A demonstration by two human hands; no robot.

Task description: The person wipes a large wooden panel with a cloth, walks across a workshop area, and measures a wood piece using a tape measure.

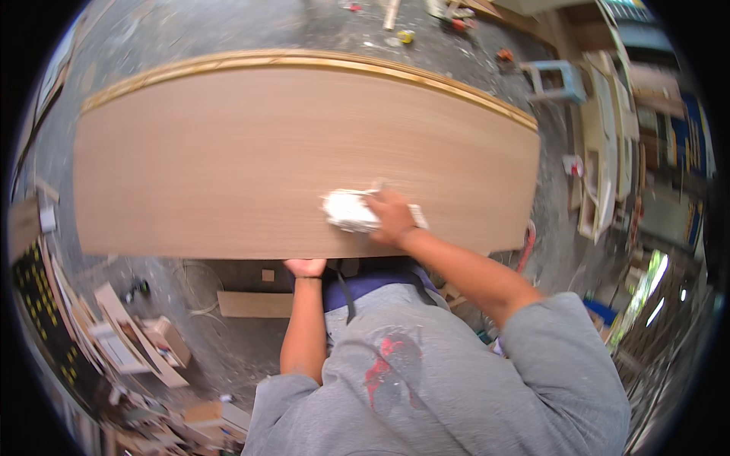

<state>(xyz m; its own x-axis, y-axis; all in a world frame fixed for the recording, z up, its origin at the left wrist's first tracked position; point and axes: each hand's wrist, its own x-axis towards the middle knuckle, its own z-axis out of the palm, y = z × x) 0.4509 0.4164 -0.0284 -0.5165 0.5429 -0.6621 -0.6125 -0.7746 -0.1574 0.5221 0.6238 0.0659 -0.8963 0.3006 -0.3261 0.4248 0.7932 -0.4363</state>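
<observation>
The right hand (391, 215) presses a white cloth (348, 210) on the wooden panel (228, 159), centre of frame. The left hand (305, 267) grips the panel's lower edge

Open board, crowded floor around you

Your right hand (391, 215) and white cloth (348, 210) have bare wooden panel (228, 159) on every side; stacked offcuts (129, 342) crowd the floor left, a blue stool (559, 80) stands beyond the far edge.
</observation>
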